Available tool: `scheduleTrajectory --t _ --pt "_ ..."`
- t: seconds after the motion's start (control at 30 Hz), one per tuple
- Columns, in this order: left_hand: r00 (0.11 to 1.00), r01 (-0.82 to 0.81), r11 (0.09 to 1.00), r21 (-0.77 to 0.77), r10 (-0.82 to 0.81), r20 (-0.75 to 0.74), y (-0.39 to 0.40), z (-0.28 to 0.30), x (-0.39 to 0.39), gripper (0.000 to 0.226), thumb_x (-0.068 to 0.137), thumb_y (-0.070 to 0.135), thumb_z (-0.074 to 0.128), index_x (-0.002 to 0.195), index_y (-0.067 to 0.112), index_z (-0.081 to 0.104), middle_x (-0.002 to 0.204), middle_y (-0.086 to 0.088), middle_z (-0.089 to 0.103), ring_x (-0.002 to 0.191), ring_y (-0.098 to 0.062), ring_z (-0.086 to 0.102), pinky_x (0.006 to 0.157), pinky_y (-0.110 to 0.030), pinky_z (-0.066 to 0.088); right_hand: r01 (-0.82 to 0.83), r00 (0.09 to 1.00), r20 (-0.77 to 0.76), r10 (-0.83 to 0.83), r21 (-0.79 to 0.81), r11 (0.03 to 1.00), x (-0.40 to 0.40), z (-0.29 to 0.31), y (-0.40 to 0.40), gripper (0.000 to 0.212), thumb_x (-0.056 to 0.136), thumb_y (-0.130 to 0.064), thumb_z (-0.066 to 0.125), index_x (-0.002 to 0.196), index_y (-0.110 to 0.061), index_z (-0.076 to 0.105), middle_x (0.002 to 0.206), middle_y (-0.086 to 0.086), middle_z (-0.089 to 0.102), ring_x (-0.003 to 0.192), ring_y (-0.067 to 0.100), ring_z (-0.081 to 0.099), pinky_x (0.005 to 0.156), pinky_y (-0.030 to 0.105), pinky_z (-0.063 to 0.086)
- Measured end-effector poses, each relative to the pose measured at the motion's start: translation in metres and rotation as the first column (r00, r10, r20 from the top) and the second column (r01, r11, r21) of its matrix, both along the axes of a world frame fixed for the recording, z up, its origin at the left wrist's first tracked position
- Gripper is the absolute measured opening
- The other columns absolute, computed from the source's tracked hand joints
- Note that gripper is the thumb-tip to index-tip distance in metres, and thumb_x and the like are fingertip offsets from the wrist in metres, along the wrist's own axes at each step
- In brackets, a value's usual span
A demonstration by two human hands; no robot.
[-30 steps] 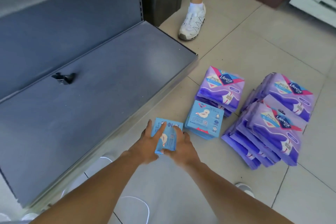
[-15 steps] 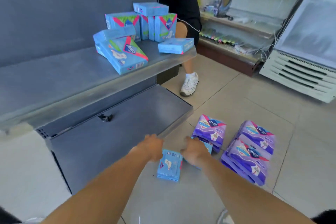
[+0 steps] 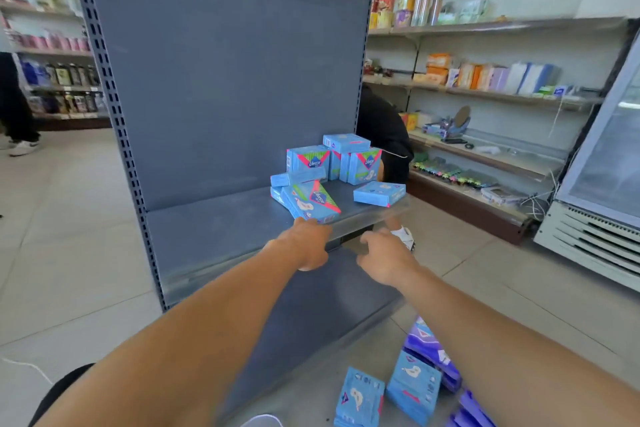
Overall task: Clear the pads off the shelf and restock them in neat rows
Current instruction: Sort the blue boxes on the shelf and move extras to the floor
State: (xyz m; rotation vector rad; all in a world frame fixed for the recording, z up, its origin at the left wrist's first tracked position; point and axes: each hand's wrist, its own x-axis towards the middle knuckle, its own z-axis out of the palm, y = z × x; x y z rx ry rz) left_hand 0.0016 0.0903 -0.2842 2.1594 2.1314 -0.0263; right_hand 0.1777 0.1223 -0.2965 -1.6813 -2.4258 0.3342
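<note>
Left hand (image 3: 304, 246) is reaching up at the front edge of the grey metal shelf (image 3: 214, 222), fingertips arriving just beside, perhaps touching, the tilted light-blue cardboard pad box with a pink-and-green triangle (image 3: 310, 201); its fingers are curled under and gripping nothing that shows. Right hand (image 3: 384, 256) is hanging just below the shelf lip, fingers loosely spread, holding nothing.

Behind the tilted box, more light-blue pad boxes (image 3: 334, 158) are standing and lying in a loose heap at the shelf's right end, one flat blue box (image 3: 379, 193) sitting apart near the corner. Down on the tiled floor (image 3: 69, 253), blue flat pad packs (image 3: 414, 388) and purple soft pad packs (image 3: 429, 350) are lying near the right forearm.

Judging: the clearing step is under way, with the heap not yet off the shelf. The next move is calling for both hands to close on the tilted front box, or several boxes together, and lift without toppling the stack behind.
</note>
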Motion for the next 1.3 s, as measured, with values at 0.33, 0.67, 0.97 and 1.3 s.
scheduleTrajectory --t 0.33,0.67,0.97,1.3 --pt "0.995 -0.082 0.992 0.1 0.088 -0.049 0.009 0.044 -0.06 0.05 0.094 0.028 0.044 0.142 0.017 0.037 0.136 -0.011 0.043 0.125 -0.033 0.036 0.102 -0.041 0.036 -0.048 0.983 -0.176 0.062 0.083 0.995 -0.026 0.035 0.017 0.037 0.095 -0.029 0.053 0.131 -0.021 0.054 0.131 0.004 0.051 0.115 0.021 0.052 0.088 0.031 0.042" --pt "0.981 -0.174 0.974 0.145 0.185 -0.065 0.089 0.037 -0.125 0.062 0.09 0.026 0.053 0.147 0.019 0.028 0.144 -0.008 0.032 0.135 -0.03 0.026 0.098 -0.047 0.047 0.032 0.883 -0.463 -0.08 -0.112 0.993 -0.084 0.017 0.107 0.05 0.093 -0.038 0.06 0.136 -0.014 0.047 0.136 0.007 0.053 0.122 0.021 0.052 0.084 0.026 0.039" --pt "0.994 -0.093 0.976 0.195 0.104 -0.045 0.167 0.014 -0.171 0.086 0.086 0.028 0.066 0.153 0.029 0.013 0.157 0.0 0.021 0.143 -0.024 0.022 0.105 -0.043 0.042 0.027 0.841 -0.514 -0.171 -0.276 0.961 -0.118 -0.017 0.181 0.088 0.075 -0.067 0.066 0.145 -0.022 0.037 0.144 0.001 0.047 0.13 0.024 0.047 0.105 0.039 0.04" --pt "0.999 0.021 0.946 0.323 -0.008 -0.042 0.195 -0.003 -0.166 0.053 0.087 0.04 0.065 0.134 0.038 0.042 0.133 0.007 0.055 0.116 -0.02 0.054 0.086 -0.042 0.052 -0.212 0.602 -0.785 -0.145 -0.332 0.919 -0.103 -0.023 0.187 0.036 0.088 -0.038 0.069 0.1 -0.004 0.07 0.093 0.005 0.075 0.077 0.013 0.07 0.068 0.022 0.05"
